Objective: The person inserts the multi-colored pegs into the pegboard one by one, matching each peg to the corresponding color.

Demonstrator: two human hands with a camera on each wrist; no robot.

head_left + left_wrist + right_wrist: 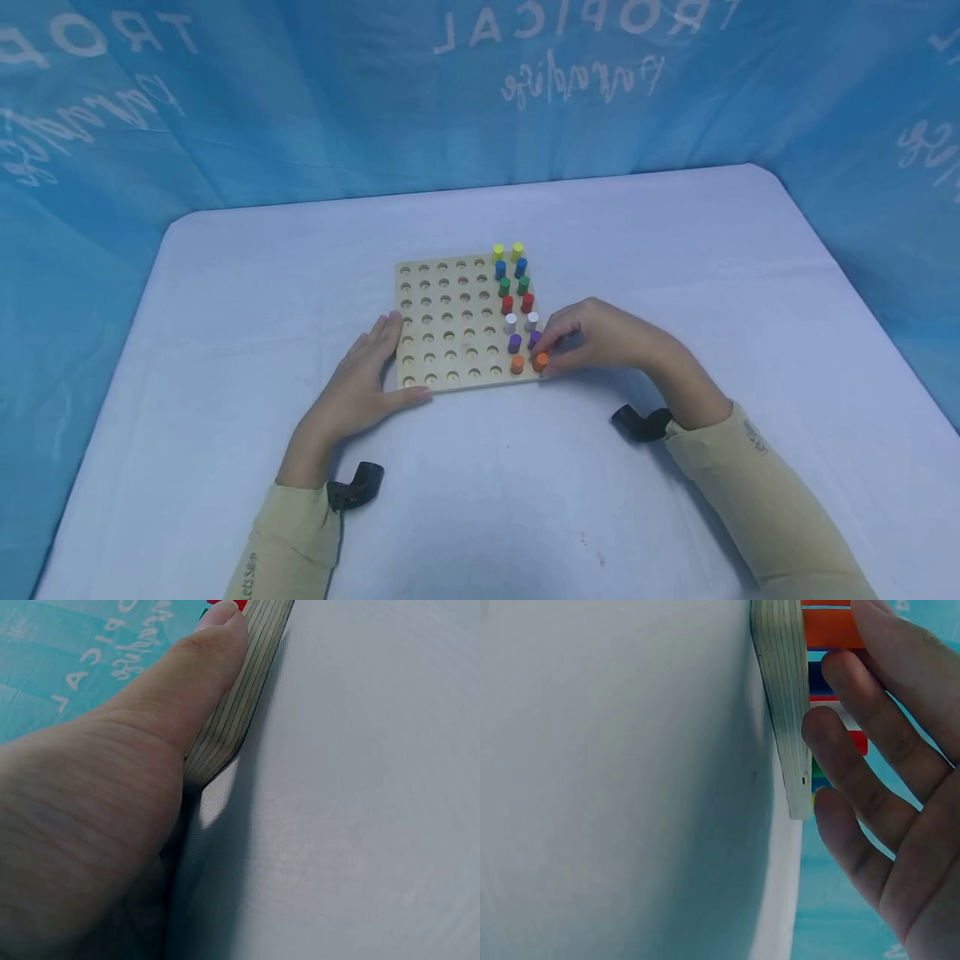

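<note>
A square wooden peg board (458,327) with rows of round holes lies on the table. Along its right side stand two columns of upright pegs, in pairs from back to front: yellow (498,252), blue (500,270), green (505,287), red (507,305), white (511,323), purple (514,343) and orange. My right hand (600,333) pinches the orange peg (542,362) at the front right corner, which stands on the board. Its fingers partly cover the right purple peg. My left hand (356,387) rests against the board's front left corner, fingers straight along the left edge, thumb along the front edge.
A white cloth covers the table (480,475). Blue printed curtains (375,108) hang behind it and at both sides. A black curved piece (358,487) sits at the left cuff, and another black piece (641,423) at the right cuff.
</note>
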